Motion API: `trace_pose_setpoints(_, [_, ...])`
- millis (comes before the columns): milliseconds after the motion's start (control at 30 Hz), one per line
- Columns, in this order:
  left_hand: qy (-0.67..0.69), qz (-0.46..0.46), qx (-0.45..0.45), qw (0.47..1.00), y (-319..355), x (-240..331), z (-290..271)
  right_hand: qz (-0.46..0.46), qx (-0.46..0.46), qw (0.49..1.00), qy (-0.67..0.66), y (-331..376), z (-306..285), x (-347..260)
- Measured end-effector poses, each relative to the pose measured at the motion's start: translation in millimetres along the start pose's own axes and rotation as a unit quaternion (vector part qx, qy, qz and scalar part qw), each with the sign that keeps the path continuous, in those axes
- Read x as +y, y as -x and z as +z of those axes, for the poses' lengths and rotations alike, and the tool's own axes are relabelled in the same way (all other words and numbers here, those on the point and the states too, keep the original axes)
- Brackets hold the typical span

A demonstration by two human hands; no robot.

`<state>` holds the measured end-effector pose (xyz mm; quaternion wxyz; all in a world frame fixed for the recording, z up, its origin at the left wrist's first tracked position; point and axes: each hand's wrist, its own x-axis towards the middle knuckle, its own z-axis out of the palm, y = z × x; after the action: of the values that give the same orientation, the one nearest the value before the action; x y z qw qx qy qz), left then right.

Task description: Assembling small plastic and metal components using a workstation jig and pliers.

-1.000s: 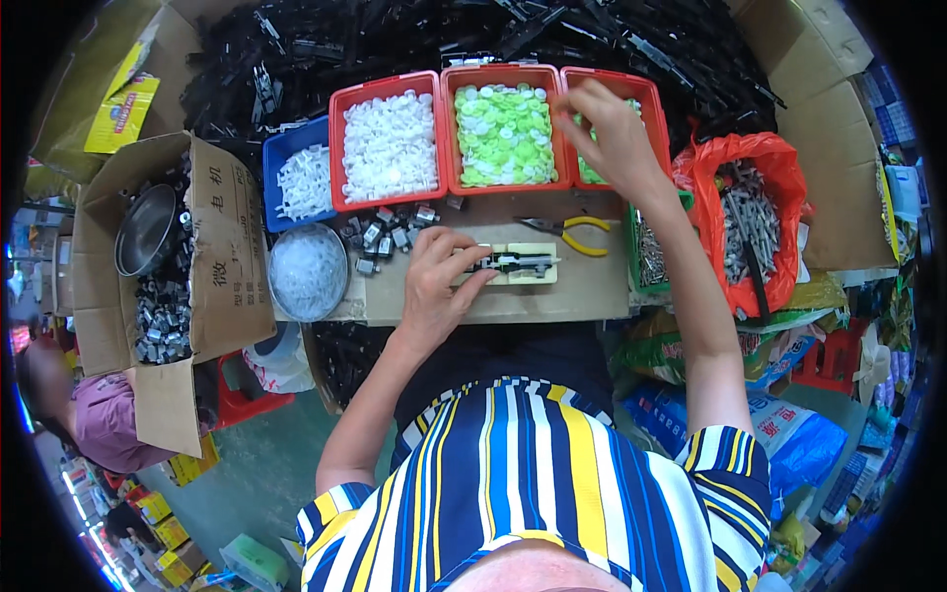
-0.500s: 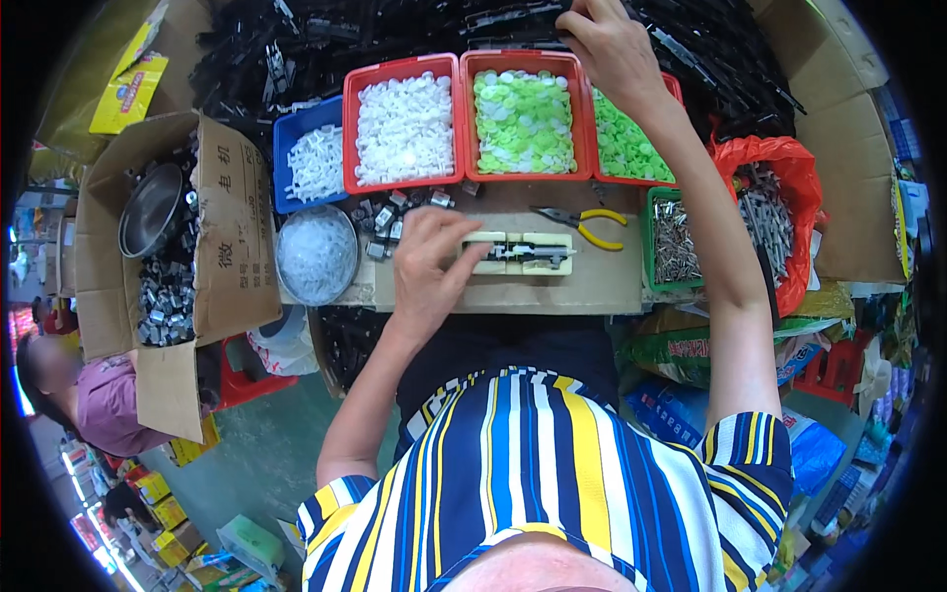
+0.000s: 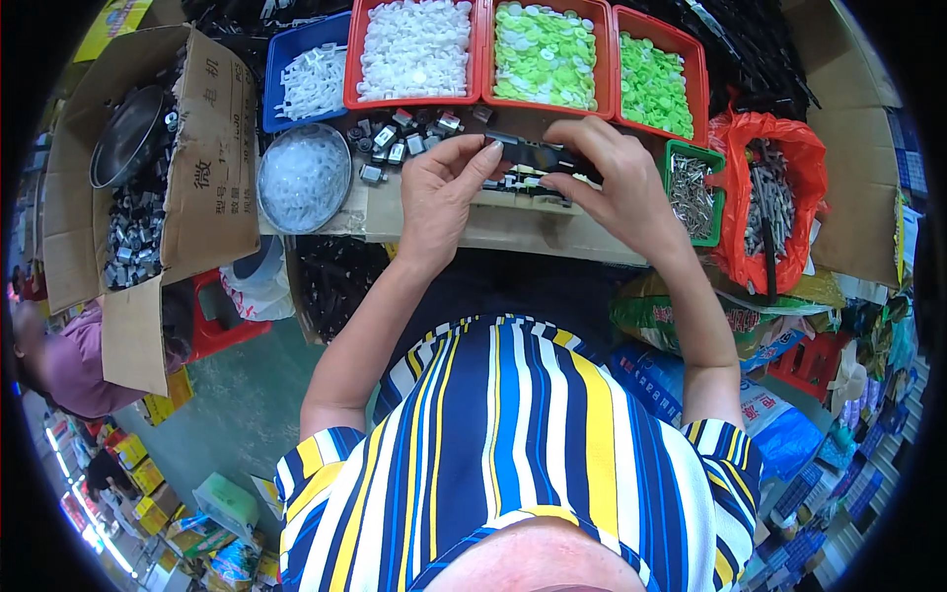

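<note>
My left hand (image 3: 439, 202) pinches the left end of a long black plastic piece (image 3: 533, 155) between thumb and fingers. At its other end, the fingers of my right hand (image 3: 631, 187) are closed around the piece. It is held just above a cream-coloured block fixture (image 3: 518, 200), in which black and metal parts lie, partly covered by the piece and my fingers. Left of the fixture, several small metal motors (image 3: 397, 154) lie loose on the work board. A round metal dish (image 3: 347, 197) with translucent whitish bits stands beyond them.
Red trays (image 3: 483, 94) of white and green parts line the back, beside a blue tray (image 3: 271, 79). At right are a green basket (image 3: 717, 212) of screws and a red bag (image 3: 814, 187) of metal pins. A cardboard box (image 3: 212, 168) of motors stands left; a person (image 3: 94, 360) sits beyond.
My right hand has come back from the pile of black parts with a black piece, and both hands now hold it over the fixture. The whole view has shifted; the yellow-handled pliers are hidden.
</note>
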<state>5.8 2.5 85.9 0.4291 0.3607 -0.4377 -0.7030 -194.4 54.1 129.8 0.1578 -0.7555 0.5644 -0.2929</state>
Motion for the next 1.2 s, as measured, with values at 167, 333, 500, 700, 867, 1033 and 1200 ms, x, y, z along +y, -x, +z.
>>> trace_pose_setpoints(167, [-0.138,0.03,0.02,0.99,10,-7,-13,-0.003,0.015,0.997,0.08,18,20,1])
trace_pose_setpoints(333, [-0.243,0.106,0.067,0.962,9,-9,-28,-0.003,0.006,0.998,0.065,22,34,9])
trace_pose_setpoints(500, [-0.249,0.106,0.065,0.96,11,-9,-29,-0.001,-0.02,0.997,0.072,18,37,8])
trace_pose_setpoints(700, [-0.263,0.113,0.054,0.957,12,-8,-26,0.003,-0.03,0.996,0.084,16,41,5])
trace_pose_setpoints(867, [-0.356,0.152,0.03,0.922,15,3,-16,0.022,-0.016,0.997,0.071,21,34,4])
trace_pose_setpoints(1033, [-0.573,0.284,-0.053,0.767,22,-4,-9,0.078,0.081,0.991,0.072,40,-17,18])
trace_pose_setpoints(1200, [-0.671,0.266,-0.158,0.674,25,-19,7,0.211,0.21,0.918,0.263,104,-86,71])
